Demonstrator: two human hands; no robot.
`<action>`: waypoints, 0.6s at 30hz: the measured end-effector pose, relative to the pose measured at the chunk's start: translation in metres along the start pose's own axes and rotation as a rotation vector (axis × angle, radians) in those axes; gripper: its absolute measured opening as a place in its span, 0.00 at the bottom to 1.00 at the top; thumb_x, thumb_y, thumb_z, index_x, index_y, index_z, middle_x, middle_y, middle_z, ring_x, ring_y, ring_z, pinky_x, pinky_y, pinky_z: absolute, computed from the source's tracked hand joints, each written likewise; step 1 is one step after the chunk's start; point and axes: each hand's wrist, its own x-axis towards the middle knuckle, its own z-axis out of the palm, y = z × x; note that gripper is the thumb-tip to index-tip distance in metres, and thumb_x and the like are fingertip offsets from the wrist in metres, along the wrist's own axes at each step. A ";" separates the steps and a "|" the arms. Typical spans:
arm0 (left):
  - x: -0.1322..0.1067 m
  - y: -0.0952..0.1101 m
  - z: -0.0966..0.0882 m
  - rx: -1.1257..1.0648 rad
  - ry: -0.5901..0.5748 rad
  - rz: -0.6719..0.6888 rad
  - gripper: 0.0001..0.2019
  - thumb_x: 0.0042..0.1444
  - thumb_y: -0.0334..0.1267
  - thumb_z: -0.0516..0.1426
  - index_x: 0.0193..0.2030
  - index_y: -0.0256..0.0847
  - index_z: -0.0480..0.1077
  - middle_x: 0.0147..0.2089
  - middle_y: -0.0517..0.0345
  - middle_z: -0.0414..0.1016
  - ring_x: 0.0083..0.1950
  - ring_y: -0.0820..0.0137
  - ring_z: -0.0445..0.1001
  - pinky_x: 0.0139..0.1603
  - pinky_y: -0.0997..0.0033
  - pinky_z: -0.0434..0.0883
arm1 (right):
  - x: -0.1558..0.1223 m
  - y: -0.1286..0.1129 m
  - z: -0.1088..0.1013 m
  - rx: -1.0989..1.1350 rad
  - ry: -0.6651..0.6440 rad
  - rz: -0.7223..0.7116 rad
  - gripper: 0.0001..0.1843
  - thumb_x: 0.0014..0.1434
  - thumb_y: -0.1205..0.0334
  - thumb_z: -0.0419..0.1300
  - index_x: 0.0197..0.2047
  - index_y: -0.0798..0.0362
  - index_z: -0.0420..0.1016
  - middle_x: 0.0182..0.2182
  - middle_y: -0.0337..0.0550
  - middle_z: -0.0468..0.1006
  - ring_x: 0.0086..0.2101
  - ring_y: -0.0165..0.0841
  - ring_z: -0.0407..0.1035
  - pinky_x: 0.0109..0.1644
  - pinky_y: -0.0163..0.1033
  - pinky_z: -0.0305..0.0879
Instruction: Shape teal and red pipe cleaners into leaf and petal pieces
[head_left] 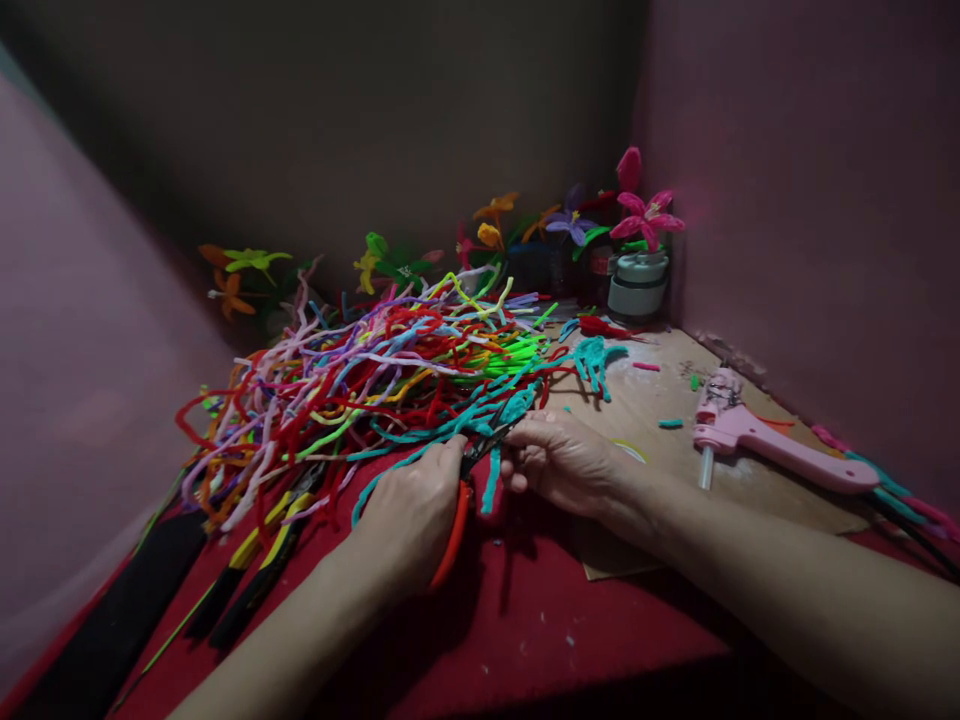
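Note:
My left hand [416, 510] is wrapped round a pair of orange-handled pliers [452, 540]. Their dark jaws reach up and right to the fingertips of my right hand [562, 455]. Those fingers are pinched on a teal pipe cleaner piece [517, 403], with a loose teal end [491, 485] hanging below the jaws. The exact grip point is hidden by fingers and jaws. Just beyond both hands lies a large tangled heap of many-coloured pipe cleaners [360, 365]. A finished-looking teal looped piece [594, 362] rests at the heap's right side.
A pink glue gun [780, 445] lies on the brown board [675, 520] at right. Yellow-and-black pliers [262, 555] lie left on the red cloth [540, 620]. Pipe cleaner flowers [649, 215] stand along the back wall, some in a pale container [637, 285].

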 end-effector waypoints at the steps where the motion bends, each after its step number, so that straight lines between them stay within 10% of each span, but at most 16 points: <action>1: -0.001 0.001 -0.001 0.030 -0.019 -0.017 0.16 0.55 0.31 0.46 0.51 0.36 0.61 0.42 0.45 0.72 0.41 0.62 0.74 0.40 0.66 0.69 | 0.000 0.001 0.000 -0.002 0.003 0.002 0.02 0.42 0.71 0.58 0.24 0.59 0.68 0.15 0.38 0.69 0.18 0.25 0.64 0.18 0.29 0.55; 18: -0.002 -0.029 0.007 0.261 -0.151 -0.121 0.13 0.58 0.43 0.44 0.41 0.38 0.64 0.32 0.46 0.74 0.34 0.59 0.75 0.30 0.68 0.64 | 0.005 0.001 -0.007 -0.123 0.038 -0.056 0.08 0.43 0.66 0.62 0.23 0.57 0.65 0.16 0.36 0.68 0.19 0.26 0.65 0.19 0.31 0.55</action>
